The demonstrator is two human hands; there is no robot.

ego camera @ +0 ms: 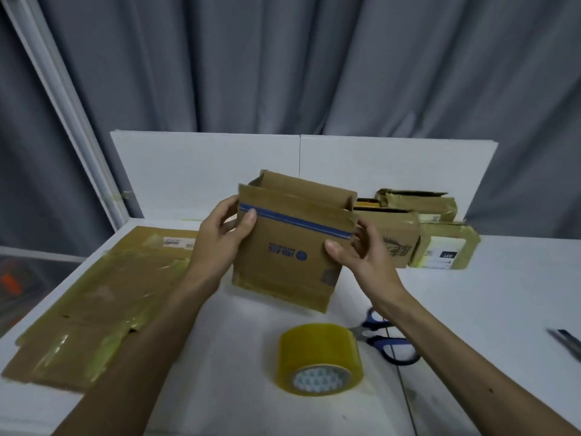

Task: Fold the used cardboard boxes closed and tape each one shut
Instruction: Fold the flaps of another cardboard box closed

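Observation:
A small brown cardboard box point(289, 262) with a blue stripe and a blue logo is held up above the white table point(487, 309), its top flaps standing open. My left hand point(220, 237) grips its left side, thumb on the front face. My right hand point(361, 256) grips its right side, thumb on the front. A roll of yellowish clear tape point(319, 354) lies on the table just in front of the box. Blue-handled scissors point(386, 341) lie right of the roll, partly hidden by my right forearm.
A flattened, taped cardboard sheet point(94, 303) lies on the left of the table. Several taped boxes point(440, 243) stand at the back right. White panels point(204, 171) and a grey curtain rise behind. A dark tool point(566, 339) lies at the right edge.

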